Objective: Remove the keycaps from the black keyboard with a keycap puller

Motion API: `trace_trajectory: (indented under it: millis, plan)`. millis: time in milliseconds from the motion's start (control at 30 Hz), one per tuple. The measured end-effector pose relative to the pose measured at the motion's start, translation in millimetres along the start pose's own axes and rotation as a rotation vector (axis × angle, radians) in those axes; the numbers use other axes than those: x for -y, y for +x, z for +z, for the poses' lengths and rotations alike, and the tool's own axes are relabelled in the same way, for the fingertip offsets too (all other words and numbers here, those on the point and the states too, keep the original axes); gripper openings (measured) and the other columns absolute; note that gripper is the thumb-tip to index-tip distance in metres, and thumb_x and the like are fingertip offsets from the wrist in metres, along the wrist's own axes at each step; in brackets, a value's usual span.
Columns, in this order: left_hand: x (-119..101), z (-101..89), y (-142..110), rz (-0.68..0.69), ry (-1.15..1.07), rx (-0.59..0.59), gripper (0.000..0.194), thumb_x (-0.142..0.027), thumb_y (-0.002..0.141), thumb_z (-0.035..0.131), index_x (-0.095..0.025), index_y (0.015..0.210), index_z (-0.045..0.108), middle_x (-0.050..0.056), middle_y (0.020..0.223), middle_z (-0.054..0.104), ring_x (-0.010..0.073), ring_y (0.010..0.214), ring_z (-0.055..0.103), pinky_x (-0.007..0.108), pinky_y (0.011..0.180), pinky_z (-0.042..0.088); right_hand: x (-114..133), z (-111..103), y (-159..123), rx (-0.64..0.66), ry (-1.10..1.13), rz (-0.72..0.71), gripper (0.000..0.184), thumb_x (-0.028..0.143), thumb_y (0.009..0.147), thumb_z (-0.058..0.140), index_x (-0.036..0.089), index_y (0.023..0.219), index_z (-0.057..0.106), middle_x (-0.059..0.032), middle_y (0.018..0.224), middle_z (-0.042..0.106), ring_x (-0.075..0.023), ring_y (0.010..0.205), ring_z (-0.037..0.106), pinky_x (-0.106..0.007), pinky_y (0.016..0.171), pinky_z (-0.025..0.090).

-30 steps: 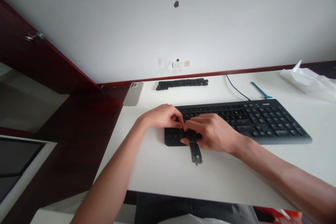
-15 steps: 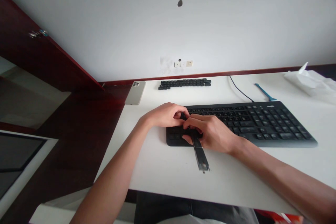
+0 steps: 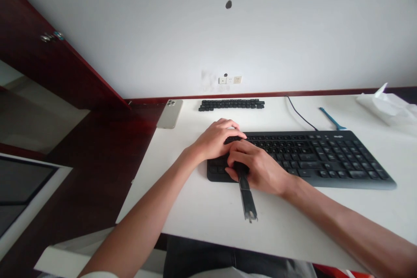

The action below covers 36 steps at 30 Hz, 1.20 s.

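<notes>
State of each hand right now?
Left hand: over the keyboard, fingers bent; can't tell whether it grips anything.
Right hand: closed, holding a black tool.

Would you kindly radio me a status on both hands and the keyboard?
Right hand gripping black tool over keyboard; left hand close beside it. Keyboard flat on white table, left end partly hidden by hands. Blue tool behind keyboard.

keyboard (image 3: 309, 160) seen in matt black plastic | black tool (image 3: 247, 197): smooth plastic, end metallic-looking | tabletop (image 3: 202, 213): smooth, faint sheen shown | phone (image 3: 170, 115): satin back | bag (image 3: 387, 107): thin, crinkled, paper or plastic not distinguished | door (image 3: 65, 71): polished reddish wood | knob (image 3: 45, 38): shiny metal
</notes>
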<state>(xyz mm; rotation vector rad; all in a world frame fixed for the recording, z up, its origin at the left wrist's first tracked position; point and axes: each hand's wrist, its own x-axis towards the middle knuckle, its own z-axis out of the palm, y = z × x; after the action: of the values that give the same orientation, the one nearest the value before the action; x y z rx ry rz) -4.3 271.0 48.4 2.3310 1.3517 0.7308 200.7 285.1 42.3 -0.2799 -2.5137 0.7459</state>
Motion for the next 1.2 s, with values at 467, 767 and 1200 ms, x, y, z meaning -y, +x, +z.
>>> trace_trajectory:
  millis: [467, 767, 1200]
  plan:
    - [6, 10.8, 4, -0.172, -0.180, -0.238, 0.046, -0.037, 0.112, 0.031, -0.022, 0.111, 0.075, 0.005, 0.118, 0.073, 0.0191, 0.114, 0.066, 0.034, 0.107, 0.049, -3, 2, 14, 0.088, 0.081, -0.036, 0.016, 0.031, 0.100, 0.066, 0.019, 0.089, 0.066, -0.0060, 0.086, 0.067, -0.0203, 0.081, 0.057, -0.034, 0.076, 0.047]
    - [5, 12.3, 1, -0.200, -0.132, -0.181, 0.042, -0.043, 0.110, 0.040, -0.022, 0.111, 0.076, 0.005, 0.116, 0.073, 0.0202, 0.110, 0.068, 0.031, 0.098, 0.051, 14, 8, 10, 0.124, 0.179, -0.018, 0.022, 0.026, 0.104, 0.056, 0.019, 0.087, 0.067, -0.0047, 0.079, 0.066, -0.0182, 0.075, 0.058, -0.034, 0.076, 0.048]
    - [1, 13.3, 3, -0.138, -0.017, -0.140, 0.029, -0.036, 0.107, 0.051, -0.024, 0.113, 0.077, 0.004, 0.116, 0.074, 0.0225, 0.110, 0.064, 0.036, 0.101, 0.050, 29, 13, 12, 0.000, 0.333, 0.195, 0.039, 0.029, 0.098, 0.062, 0.020, 0.063, 0.047, 0.0030, 0.060, 0.052, -0.0106, 0.058, 0.041, -0.028, 0.059, 0.036]
